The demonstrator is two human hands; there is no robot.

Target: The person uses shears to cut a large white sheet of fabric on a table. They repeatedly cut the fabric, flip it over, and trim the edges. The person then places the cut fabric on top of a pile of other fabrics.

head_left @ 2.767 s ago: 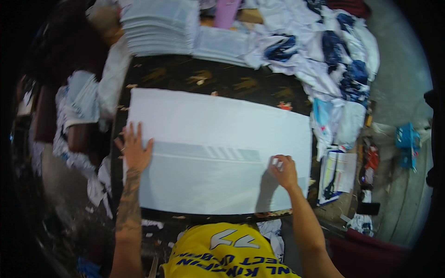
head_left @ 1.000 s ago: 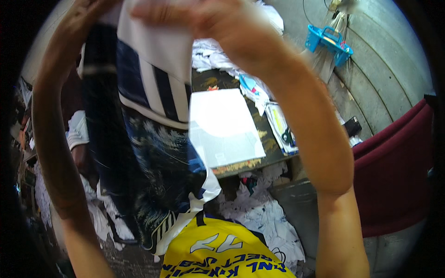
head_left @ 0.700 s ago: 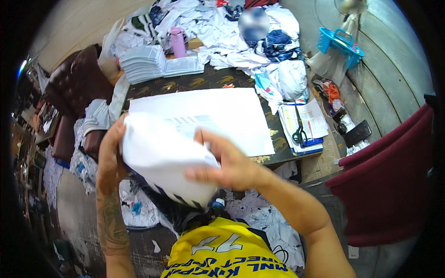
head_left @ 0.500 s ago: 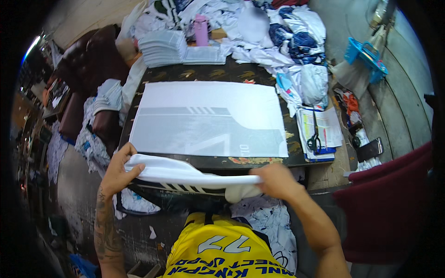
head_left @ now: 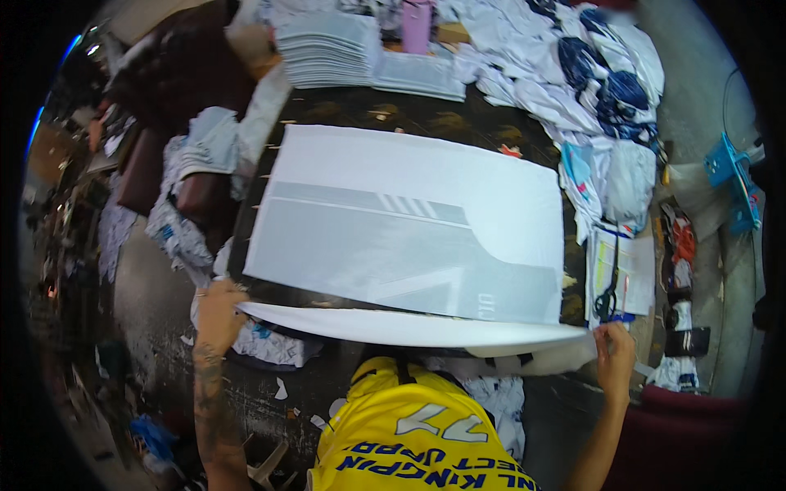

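White fabric panel (head_left: 409,329) stretched between left hand (head_left: 218,304) and right hand (head_left: 616,350), each pinching an end, above the table (head_left: 344,110).

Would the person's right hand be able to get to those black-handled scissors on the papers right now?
Probably yes, once freed. The scissors lie in the open on papers just above the right hand, with nothing between them. But that hand is gripping one end of the white fabric piece, which the left hand holds too.

White fabric piece (head_left: 409,329) now pulled out flat and wide, left hand (head_left: 218,307) and right hand (head_left: 615,353) spread further apart
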